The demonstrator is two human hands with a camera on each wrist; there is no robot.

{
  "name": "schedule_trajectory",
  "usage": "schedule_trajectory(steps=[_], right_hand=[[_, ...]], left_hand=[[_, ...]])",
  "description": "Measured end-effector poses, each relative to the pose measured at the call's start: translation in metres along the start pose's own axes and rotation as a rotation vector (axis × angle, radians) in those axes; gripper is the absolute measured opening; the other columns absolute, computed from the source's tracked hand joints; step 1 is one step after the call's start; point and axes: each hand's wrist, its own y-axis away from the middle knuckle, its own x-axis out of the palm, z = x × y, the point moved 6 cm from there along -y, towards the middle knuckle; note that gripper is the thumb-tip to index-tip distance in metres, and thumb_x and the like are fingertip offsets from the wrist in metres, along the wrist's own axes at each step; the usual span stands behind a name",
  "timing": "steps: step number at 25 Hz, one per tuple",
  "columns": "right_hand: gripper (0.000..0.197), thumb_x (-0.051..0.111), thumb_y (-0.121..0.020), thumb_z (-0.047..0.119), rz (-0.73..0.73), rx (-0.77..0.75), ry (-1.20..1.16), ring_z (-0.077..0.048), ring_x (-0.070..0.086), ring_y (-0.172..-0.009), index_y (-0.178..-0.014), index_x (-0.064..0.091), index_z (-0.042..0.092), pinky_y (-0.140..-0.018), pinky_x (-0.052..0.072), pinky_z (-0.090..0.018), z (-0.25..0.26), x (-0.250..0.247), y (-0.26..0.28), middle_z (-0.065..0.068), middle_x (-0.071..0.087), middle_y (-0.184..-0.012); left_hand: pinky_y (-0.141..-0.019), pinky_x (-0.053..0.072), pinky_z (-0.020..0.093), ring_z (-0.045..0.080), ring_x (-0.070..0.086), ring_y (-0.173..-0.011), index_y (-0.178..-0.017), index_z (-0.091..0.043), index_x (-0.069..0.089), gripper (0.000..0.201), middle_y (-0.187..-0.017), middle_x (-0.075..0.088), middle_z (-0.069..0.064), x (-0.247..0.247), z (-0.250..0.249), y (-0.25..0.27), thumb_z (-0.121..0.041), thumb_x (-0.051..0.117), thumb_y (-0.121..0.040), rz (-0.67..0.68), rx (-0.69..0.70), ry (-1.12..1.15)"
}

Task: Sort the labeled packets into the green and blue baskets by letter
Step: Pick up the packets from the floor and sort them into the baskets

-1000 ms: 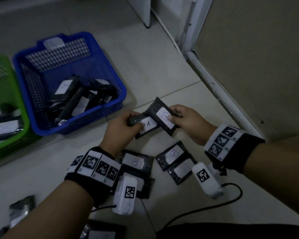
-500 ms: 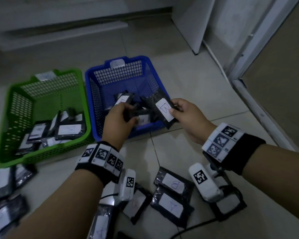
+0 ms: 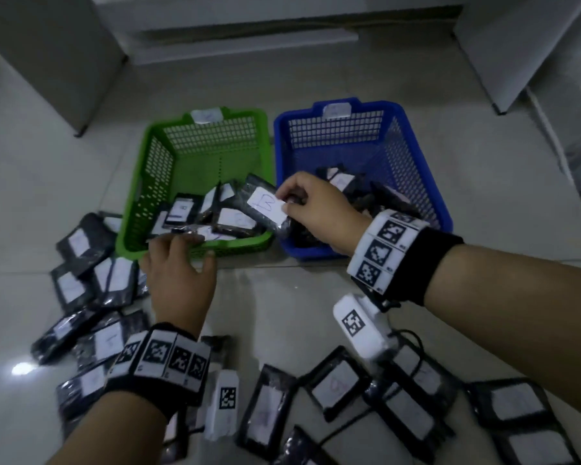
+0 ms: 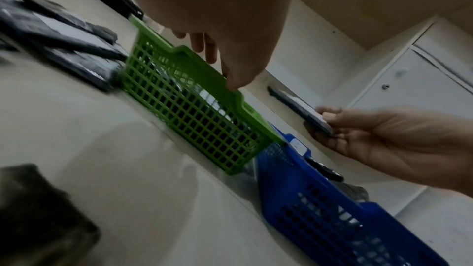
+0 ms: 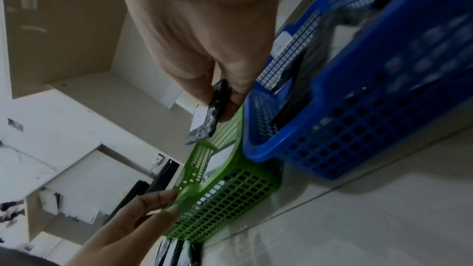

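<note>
**Packet B held above the gap between the two baskets**

At far left, loose black packets (image 3: 81,283) with white labels lie scattered on the tiled floor (image 3: 282,297), overlapping one another just beside the green basket's left wall. The green basket (image 3: 138,203) stands left of centre and holds several labelled packets piled toward its near end; a white tag is fixed to its far rim.

The left hand (image 3: 178,273) hovers at the green basket's near rim with fingers spread and relaxed, gripping nothing — the left wrist view shows its fingertips right at the rim's edge, though contact cannot be told.

Just right of that, the right hand (image 3: 312,213) pinches a black packet (image 3: 265,209) by its right end between thumb and fingers. Its white label reads B. The packet sits tilted above the green basket's right wall and the blue basket's left wall.

The blue basket (image 3: 426,182) stands touching the green one on its right and holds dark packets of its own. More packets (image 3: 399,407) lie on the near floor at right.
</note>
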Motion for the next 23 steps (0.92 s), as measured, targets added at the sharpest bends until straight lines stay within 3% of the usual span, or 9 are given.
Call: schedule_trajectory(steps=[2,4,8,10,12,16,19,21,23], right_hand=[[0.015,0.059,-0.088,0.006,0.070,-0.020,0.069,-0.010,0.061,-0.096,-0.100,0.066,0.012,-0.085,0.047,-0.022,0.010,0.034,-0.017,0.003,0.066,-0.099],[0.027,0.054,-0.089,0.002,0.159,-0.017,0.174,-0.015,0.063,-0.103,-0.106,0.070,0.016,-0.088,0.047,-0.021,0.014,0.062,-0.031,0.000,0.069,-0.111],[0.047,0.046,-0.089,-0.010,0.261,-0.012,0.396,-0.019,0.048,-0.128,-0.120,0.066,0.018,-0.098,0.033,-0.016,0.014,0.066,-0.028,-0.002,0.054,-0.138],[0.041,0.047,-0.091,-0.005,0.194,-0.060,0.403,-0.019,0.048,-0.128,-0.120,0.066,0.017,-0.104,0.033,-0.021,0.017,0.046,-0.010,-0.003,0.053,-0.138],[0.036,0.049,-0.091,-0.001,0.075,-0.058,0.313,-0.017,0.056,-0.116,-0.113,0.069,0.019,-0.100,0.041,-0.023,0.009,0.015,0.019,-0.002,0.061,-0.126],[0.029,0.054,-0.086,-0.004,-0.208,0.048,0.199,-0.007,0.061,-0.095,-0.100,0.073,0.014,-0.082,0.044,-0.005,-0.038,-0.069,0.114,0.003,0.067,-0.103],[0.032,0.055,-0.083,-0.004,-0.340,0.243,0.255,-0.007,0.063,-0.093,-0.094,0.072,0.020,-0.079,0.044,-0.003,-0.090,-0.117,0.194,0.003,0.069,-0.102],[0.032,0.056,-0.083,-0.005,-0.359,0.358,0.331,-0.009,0.059,-0.098,-0.100,0.071,0.019,-0.082,0.039,0.000,-0.123,-0.134,0.242,0.000,0.066,-0.108],[0.036,0.060,-0.083,-0.002,-0.306,0.445,0.423,-0.018,0.056,-0.110,-0.114,0.066,0.016,-0.094,0.038,-0.011,-0.151,-0.142,0.277,-0.007,0.060,-0.120]], left_hand=[[-0.095,0.030,0.040,0.038,0.048,-0.108,-0.110,-0.014,0.063,0.038,-0.114,0.053,0.014,-0.003,0.011,-0.001,-0.030,0.058,-0.075,0.059,0.070,-0.019],[-0.096,0.028,0.036,0.036,0.048,-0.111,-0.113,-0.017,0.061,0.043,-0.117,0.053,0.010,-0.006,0.015,0.001,-0.030,0.056,-0.072,0.110,0.122,-0.010],[-0.099,0.024,0.028,0.032,0.043,-0.118,-0.122,-0.018,0.058,0.049,-0.127,0.049,0.008,-0.008,0.009,0.009,-0.024,0.059,-0.074,0.167,0.107,0.068],[-0.097,0.025,0.028,0.033,0.043,-0.117,-0.120,-0.017,0.059,0.045,-0.126,0.048,0.009,-0.010,-0.004,0.015,-0.019,0.061,-0.075,0.163,0.093,0.167],[-0.094,0.027,0.027,0.032,0.044,-0.113,-0.114,-0.016,0.061,0.039,-0.120,0.049,0.009,-0.006,-0.029,0.026,-0.019,0.059,-0.076,0.179,0.131,0.243],[-0.086,0.024,0.016,0.028,0.048,-0.104,-0.102,-0.019,0.064,0.024,-0.106,0.050,0.002,0.026,-0.102,0.075,-0.013,0.061,-0.079,0.328,0.320,0.397],[-0.084,0.023,0.014,0.024,0.048,-0.100,-0.097,-0.021,0.068,0.022,-0.101,0.051,-0.002,0.058,-0.151,0.126,-0.011,0.064,-0.078,0.555,0.450,0.458],[-0.085,0.026,0.014,0.023,0.047,-0.103,-0.101,-0.021,0.069,0.026,-0.107,0.055,-0.001,0.081,-0.173,0.159,-0.010,0.066,-0.078,0.752,0.538,0.442],[-0.093,0.031,0.019,0.023,0.047,-0.113,-0.114,-0.022,0.064,0.039,-0.120,0.055,-0.001,0.103,-0.185,0.182,-0.016,0.069,-0.076,0.893,0.631,0.344]])
